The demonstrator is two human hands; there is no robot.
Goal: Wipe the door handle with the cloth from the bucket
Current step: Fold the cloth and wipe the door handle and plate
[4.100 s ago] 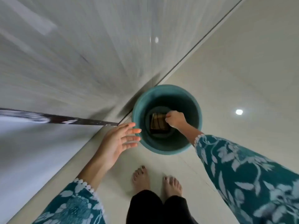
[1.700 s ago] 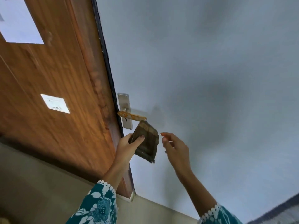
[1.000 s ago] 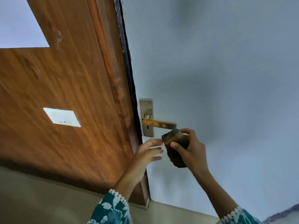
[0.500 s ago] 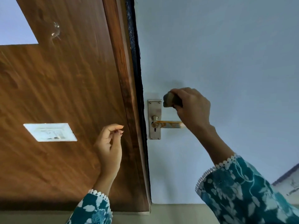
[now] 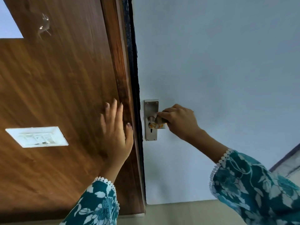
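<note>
A metal door handle (image 5: 154, 125) with orange stains sticks out of a steel backplate (image 5: 151, 108) on the pale blue door (image 5: 211, 62). My right hand (image 5: 178, 121) is closed around the lever with the brown cloth (image 5: 159, 120) bunched under the fingers, pressed against the handle near its pivot. Only a small part of the cloth shows. My left hand (image 5: 116, 129) lies flat and open against the wooden frame beside the door's edge. The bucket is out of view.
A brown wooden panel (image 5: 56, 95) fills the left side, with a white switch plate (image 5: 37, 136) on it. A black seal (image 5: 133, 62) runs along the door's edge. A beige floor strip (image 5: 178, 211) lies below.
My right hand with the cloth has come down from above the lever onto the handle itself. My left hand has opened and gone flat on the wooden frame.
</note>
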